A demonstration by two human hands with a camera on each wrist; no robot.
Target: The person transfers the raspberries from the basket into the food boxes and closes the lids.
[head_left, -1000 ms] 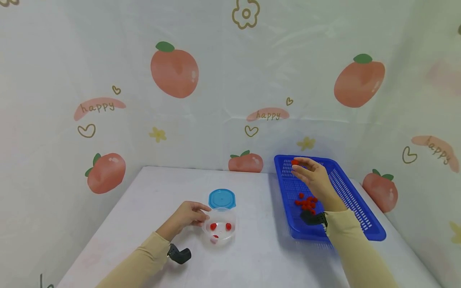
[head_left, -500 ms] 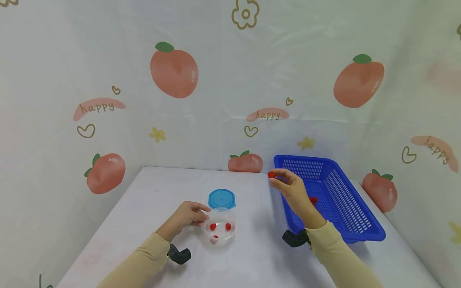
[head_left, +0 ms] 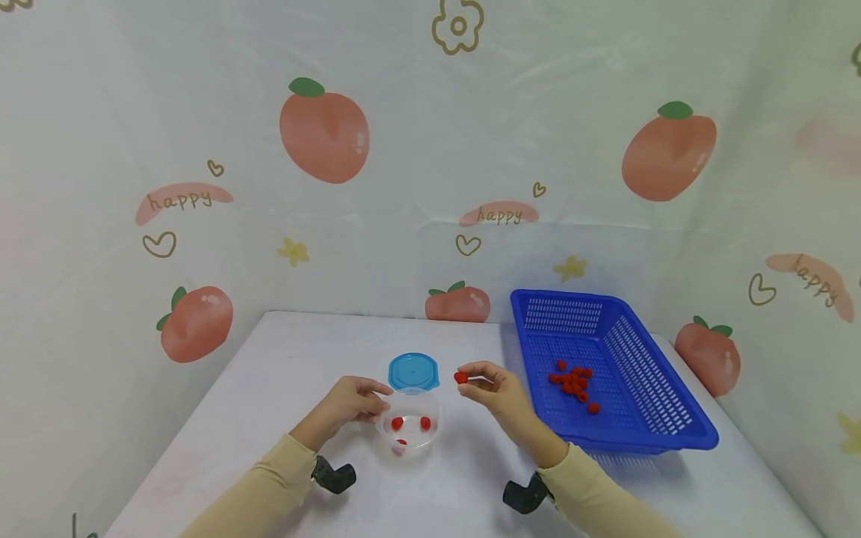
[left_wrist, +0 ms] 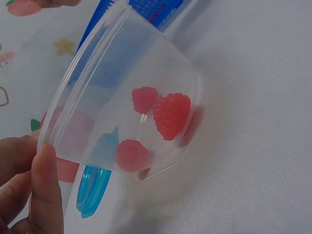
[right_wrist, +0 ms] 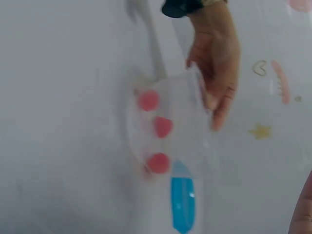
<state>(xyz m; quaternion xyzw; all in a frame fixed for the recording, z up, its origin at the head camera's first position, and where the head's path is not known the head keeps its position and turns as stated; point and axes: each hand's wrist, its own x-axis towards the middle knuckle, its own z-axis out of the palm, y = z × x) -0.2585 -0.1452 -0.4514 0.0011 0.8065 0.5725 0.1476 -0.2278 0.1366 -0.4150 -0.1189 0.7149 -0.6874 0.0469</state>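
A clear plastic bowl [head_left: 412, 441] stands upright on the white table with 3 red raspberries [left_wrist: 172, 116] inside. My left hand [head_left: 350, 407] pinches its rim between thumb and fingers on the left side. To the right of the bowl and above the table, my right hand [head_left: 501, 396] pinches another raspberry [head_left: 460, 377] between thumb and fingertips. That berry is out of sight in the right wrist view, which is blurred. Behind the bowl lies a round blue lid [head_left: 413, 371].
A blue plastic basket [head_left: 646, 373] with slotted walls stands at the right, holding several loose raspberries [head_left: 572, 385]. A printed white curtain [head_left: 397, 246] rises behind the table.
My right hand has carried the raspberry left and down, from over the basket to near the bowl. The basket's berries are uncovered now. My left hand has stayed at the bowl's rim.
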